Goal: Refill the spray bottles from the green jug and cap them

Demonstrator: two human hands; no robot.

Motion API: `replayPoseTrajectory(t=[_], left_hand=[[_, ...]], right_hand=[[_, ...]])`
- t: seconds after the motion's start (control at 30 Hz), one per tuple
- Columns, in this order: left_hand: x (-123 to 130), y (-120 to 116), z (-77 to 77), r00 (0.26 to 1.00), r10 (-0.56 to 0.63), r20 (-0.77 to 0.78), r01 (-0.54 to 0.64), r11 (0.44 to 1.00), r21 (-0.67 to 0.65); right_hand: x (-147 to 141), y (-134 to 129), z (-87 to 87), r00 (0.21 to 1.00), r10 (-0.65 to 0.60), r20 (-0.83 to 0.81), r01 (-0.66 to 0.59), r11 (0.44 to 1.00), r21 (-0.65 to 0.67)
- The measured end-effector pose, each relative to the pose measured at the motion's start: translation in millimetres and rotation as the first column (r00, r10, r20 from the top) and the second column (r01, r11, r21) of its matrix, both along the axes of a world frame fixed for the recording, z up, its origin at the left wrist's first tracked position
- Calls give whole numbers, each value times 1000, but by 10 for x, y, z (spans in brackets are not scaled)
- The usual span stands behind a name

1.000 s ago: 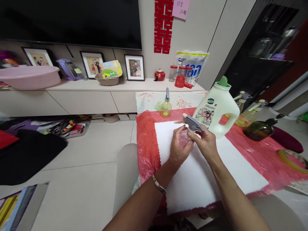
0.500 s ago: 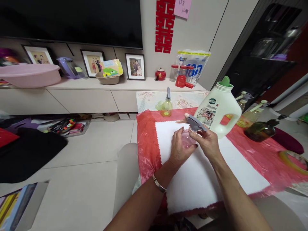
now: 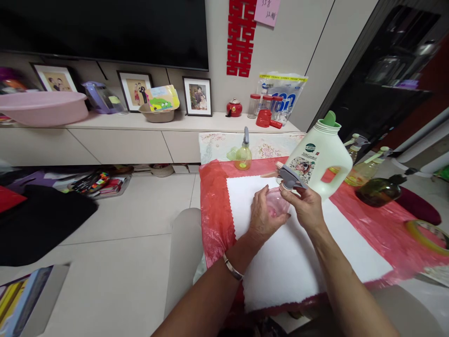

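Observation:
My left hand [image 3: 263,217] is wrapped round a small clear pink bottle [image 3: 276,202], above a white cloth [image 3: 280,271]. The fingers of my right hand [image 3: 307,206] grip a grey spray head [image 3: 292,178] at the bottle's mouth. Whether the head is apart from the neck is hard to tell. Just behind my right hand stands a large pale green jug [image 3: 315,157] with a green piece in its open mouth. A small yellow-green spray bottle [image 3: 243,157] stands beyond the cloth.
Red plastic sheeting [image 3: 215,210] lies under the cloth. To the right are a dark green bottle [image 3: 379,193], a yellowish spray bottle [image 3: 368,168] and a tape roll [image 3: 428,234]. Behind, a long cabinet [image 3: 126,145] carries framed photos, a pink basin [image 3: 44,108] and jars.
My right hand and the grey spray head have moved slightly right and turned a little. More of the pink bottle's top shows between my hands.

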State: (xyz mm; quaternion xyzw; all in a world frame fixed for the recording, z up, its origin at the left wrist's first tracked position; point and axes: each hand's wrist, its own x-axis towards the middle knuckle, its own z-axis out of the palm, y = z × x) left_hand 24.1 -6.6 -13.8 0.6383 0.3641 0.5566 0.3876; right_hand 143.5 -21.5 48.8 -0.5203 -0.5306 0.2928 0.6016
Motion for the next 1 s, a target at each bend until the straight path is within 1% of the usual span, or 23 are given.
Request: replayPoseTrajectory(t=[0.1,0.2,0.27,0.33,0.4,0.43,0.47,0.53,0.6,0.67,0.73,0.8,0.87,1.0], left_hand=[[-20,-17,21,997,-33,71,38,997,-71],[-32,-27,35,982,-67,179,90,988,-126],[-37,-33,58,950,-106,294,168,966,-194],[-46,-40,106,875,-174,452,317,911,-263],[-61,-50,180,760,-262,596,487,836,-254],[-71,-55,221,705,-297,644,547,806,-227],[-83,-60,261,660,-323,678,588,784,-198],[-107,-68,328,596,-356,720,639,753,-157],[-133,-73,366,556,-368,745,680,716,-154],[-157,-75,375,521,-380,764,731,660,-170],[-179,-76,367,499,-378,780,769,608,-197],[-194,-75,356,494,-368,788,784,579,-221],[-203,-72,349,499,-355,790,785,571,-239],[-212,-66,349,505,-322,801,776,576,-258]], right_hand=[[62,29,68,999,-13,-38,14,999,31],[130,68,171,998,-18,-67,22,998,63],[165,94,258,996,-19,-84,26,996,85],[183,115,352,995,-20,-95,30,994,107],[184,126,443,995,-20,-99,32,992,122],[178,127,484,995,-18,-99,31,992,125],[169,126,521,995,-17,-100,29,991,128],[146,119,582,995,-10,-100,22,991,128],[124,109,624,995,1,-102,13,991,130],[109,104,650,994,9,-107,5,991,134],[101,105,662,993,11,-115,5,991,137],[93,112,664,993,10,-119,7,991,136],[81,121,656,993,12,-118,4,991,133],[30,122,618,993,38,-107,-26,993,114]])
